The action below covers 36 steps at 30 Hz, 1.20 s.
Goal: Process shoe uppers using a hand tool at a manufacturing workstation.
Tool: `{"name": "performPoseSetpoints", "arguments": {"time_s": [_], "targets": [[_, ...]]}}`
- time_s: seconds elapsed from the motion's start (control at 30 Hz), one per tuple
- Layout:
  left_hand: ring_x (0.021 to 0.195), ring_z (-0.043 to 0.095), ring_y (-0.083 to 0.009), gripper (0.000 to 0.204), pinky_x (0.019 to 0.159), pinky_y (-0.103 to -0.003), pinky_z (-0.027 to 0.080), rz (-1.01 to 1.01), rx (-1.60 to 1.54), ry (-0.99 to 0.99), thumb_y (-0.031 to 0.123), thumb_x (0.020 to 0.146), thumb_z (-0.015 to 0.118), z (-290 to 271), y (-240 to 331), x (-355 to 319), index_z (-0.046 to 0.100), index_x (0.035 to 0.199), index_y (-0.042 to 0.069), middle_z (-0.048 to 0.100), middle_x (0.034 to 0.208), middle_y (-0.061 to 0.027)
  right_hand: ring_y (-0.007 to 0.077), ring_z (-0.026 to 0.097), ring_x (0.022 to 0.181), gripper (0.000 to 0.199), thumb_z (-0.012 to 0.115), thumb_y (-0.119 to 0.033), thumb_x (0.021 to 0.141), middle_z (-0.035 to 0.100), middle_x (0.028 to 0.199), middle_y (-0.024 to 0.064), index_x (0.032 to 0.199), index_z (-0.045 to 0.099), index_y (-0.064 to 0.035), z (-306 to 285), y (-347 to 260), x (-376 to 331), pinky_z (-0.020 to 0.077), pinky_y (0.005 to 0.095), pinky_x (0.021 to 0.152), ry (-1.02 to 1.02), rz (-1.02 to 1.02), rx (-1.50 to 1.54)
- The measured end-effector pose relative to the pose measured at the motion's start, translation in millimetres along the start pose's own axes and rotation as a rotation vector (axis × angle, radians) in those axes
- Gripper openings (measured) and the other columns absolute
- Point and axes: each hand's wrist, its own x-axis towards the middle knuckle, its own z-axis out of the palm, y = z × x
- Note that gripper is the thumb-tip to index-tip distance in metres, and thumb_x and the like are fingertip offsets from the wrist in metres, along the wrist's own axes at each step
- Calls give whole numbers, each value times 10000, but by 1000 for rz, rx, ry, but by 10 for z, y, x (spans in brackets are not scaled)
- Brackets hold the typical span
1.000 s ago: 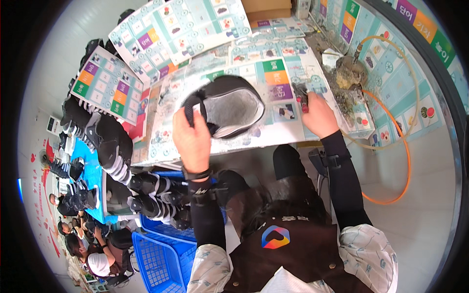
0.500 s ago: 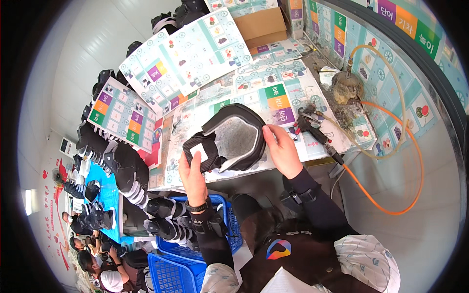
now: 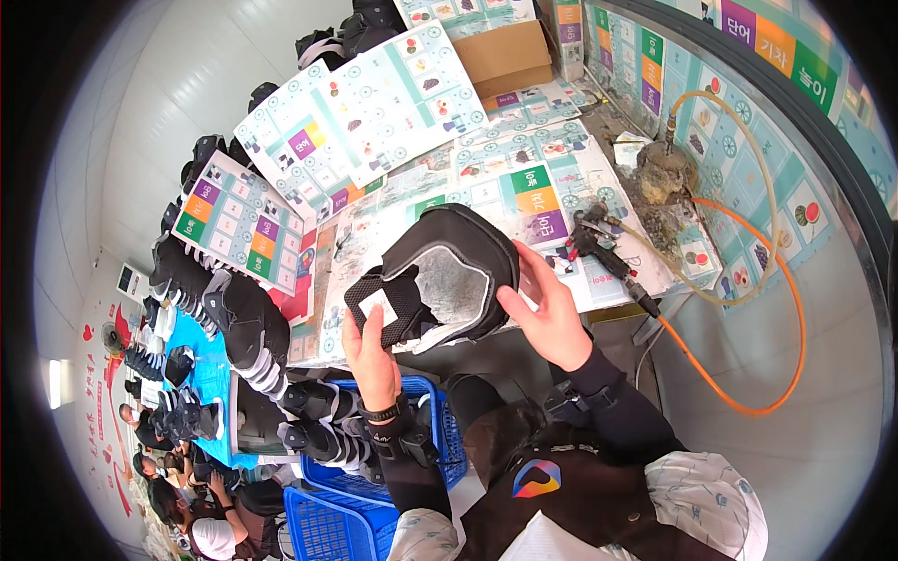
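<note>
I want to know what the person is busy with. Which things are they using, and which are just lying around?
In use:
- black padded shell, gripped by the left hand and the right hand

Just lying about:
- spray gun on the table
- orange hose
- cardboard box
- blue baskets
- stacked black pads

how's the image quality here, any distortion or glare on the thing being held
Head view: strong fisheye bend with a black rim; the black padded piece between left hand and right hand is sharp and evenly lit, its pale grey lining bright without glare; the rim areas look squeezed.
</note>
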Motion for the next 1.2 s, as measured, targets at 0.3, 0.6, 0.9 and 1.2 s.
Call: {"name": "performPoseSetpoints", "arguments": {"time_s": [0.3, 0.6, 0.9, 1.2], "targets": [[1123, 700, -217, 416, 958, -347, 574, -63, -202, -132, 63, 1027, 612, 0, 207, -160, 562, 1435, 3, 692, 1280, -117, 119, 648, 1145, 314, 647, -171, 1063, 703, 1288, 103, 1317, 666, 14, -326, 312, 18, 482, 220, 933, 46, 340, 370], [901, 710, -142, 337, 679, -282, 556, -182, 200, -261, 155, 1026, 612, -18, 620, 227, 617, 1338, 25, 716, 1116, -54, 409, 532, 1254, 491, 779, -135, 796, 578, 1283, 194, 1231, 605, 10, -808, 189, 423, 504, 512, 1022, 3, -181, -1246], [757, 749, -357, 310, 670, -420, 682, -325, 379, -404, 96, 974, 502, 680, -283, 1251, 486, 1208, -108, 648, 1061, -235, 418, 582, 1134, 326, 709, -111, 799, 613, 1143, 253, 1048, 627, 82, -1502, 1013, 858, 583, 443, 876, -19, 156, -1748], [510, 677, -214, 329, 486, -330, 539, -238, 794, -444, 238, 984, 559, 933, -511, 1232, 574, 1102, -69, 683, 726, -146, 109, 644, 629, 280, 673, -7, 836, 738, 912, 38, 1109, 708, 43, -1002, 243, 113, 502, 262, 497, 0, 514, -36]]}}
